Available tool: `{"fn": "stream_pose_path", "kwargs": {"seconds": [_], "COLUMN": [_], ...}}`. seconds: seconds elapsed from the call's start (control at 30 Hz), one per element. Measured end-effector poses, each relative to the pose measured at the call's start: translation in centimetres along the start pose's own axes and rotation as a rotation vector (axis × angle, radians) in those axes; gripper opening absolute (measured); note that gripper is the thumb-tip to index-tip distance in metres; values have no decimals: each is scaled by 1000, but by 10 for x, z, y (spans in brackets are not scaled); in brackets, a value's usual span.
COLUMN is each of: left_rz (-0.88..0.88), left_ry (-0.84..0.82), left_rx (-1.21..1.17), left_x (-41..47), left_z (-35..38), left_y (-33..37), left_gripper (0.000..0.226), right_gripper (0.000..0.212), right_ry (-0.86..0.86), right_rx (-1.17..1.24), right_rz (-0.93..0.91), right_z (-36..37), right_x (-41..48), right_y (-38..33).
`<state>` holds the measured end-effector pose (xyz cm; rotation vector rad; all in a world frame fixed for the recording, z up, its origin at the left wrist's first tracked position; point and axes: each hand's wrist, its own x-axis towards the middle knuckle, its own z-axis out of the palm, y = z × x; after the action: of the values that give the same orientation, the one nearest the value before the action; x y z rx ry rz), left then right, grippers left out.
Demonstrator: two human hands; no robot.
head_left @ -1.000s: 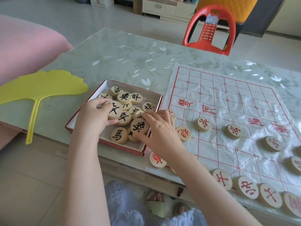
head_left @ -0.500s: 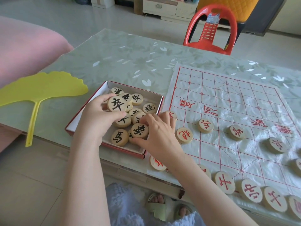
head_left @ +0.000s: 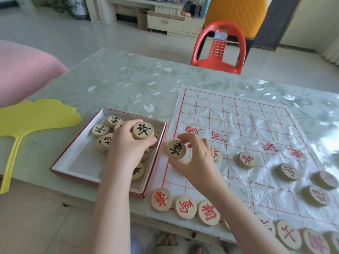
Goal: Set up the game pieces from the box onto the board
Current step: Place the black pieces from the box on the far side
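Note:
A shallow red-edged box [head_left: 77,158] on the table holds several round wooden discs with black characters [head_left: 100,130]. Over the box, my left hand [head_left: 128,147] grips one black-lettered disc [head_left: 143,130] and holds it up. My right hand [head_left: 196,162] pinches another black-lettered disc [head_left: 175,149] above the left edge of the white board sheet [head_left: 244,129], which has a red grid. Red-lettered discs [head_left: 245,160] stand across the board's middle. More red discs [head_left: 161,199] line its near edge.
A yellow leaf-shaped fan [head_left: 31,120] lies on the table left of the box. A red plastic chair [head_left: 220,50] stands beyond the table's far edge. A pink cushion [head_left: 23,70] is at the far left. The table's near edge runs just below the box.
Both hands have lifted a black-lettered disc out of the box. My right hand has carried its disc right, past the box wall to the board's edge. My left hand rose above the box.

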<state>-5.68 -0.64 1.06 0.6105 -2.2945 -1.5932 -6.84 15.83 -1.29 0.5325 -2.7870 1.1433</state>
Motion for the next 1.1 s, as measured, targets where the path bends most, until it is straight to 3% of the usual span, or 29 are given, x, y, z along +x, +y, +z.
{"fn": "stream_pose_path", "kwargs": {"seconds": [0.27,0.73,1.1], "left_rz": [124,328,318], "left_ry": [-18,-188,-275], "left_rx": [131,444,698], "left_x": [2,69,100], "left_z": [70,185,219], "left_y": [18,46,23], "left_gripper": [53,53,61], "right_gripper": [45,50,51], "right_ry": [59,139,141], "right_rx": [236,234,211], "right_rz": [207,300,320], "right_z": [-38,-100,-112], "right_x": [4,54,72], "right_y": [47,110,140]}}
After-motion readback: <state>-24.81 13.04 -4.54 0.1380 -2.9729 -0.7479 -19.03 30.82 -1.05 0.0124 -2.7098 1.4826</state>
